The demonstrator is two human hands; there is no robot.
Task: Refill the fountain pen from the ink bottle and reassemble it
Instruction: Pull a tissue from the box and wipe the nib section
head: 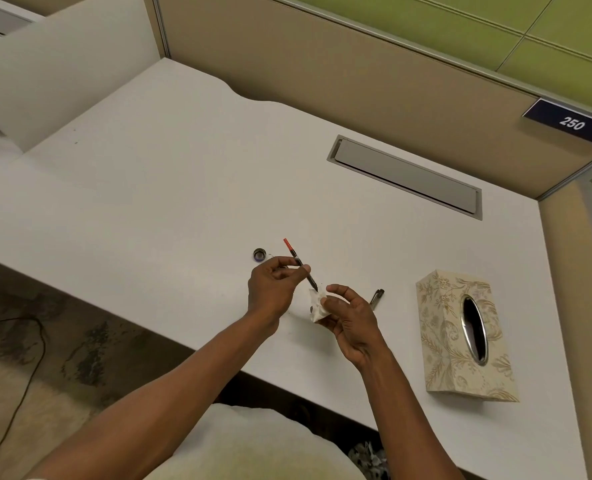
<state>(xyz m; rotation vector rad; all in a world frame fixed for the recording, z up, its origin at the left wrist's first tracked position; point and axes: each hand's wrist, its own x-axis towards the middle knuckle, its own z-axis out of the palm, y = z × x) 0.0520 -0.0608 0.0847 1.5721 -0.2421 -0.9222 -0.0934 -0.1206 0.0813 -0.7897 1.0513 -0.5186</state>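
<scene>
My left hand pinches the slim inner part of the fountain pen, dark with a red far end, tilted with its tip pointing down to the right. The tip touches a crumpled white tissue with dark ink spots, held in my right hand. A round dark bottle cap lies on the white desk just beyond my left hand. A dark pen part with a metal clip lies on the desk right of my right hand. The ink bottle itself is hidden, perhaps behind my left hand.
A floral-patterned tissue box with an oval metal opening stands at the right near the desk's front edge. A grey cable hatch is set into the desk further back. Beige partition walls enclose the desk at the back and right.
</scene>
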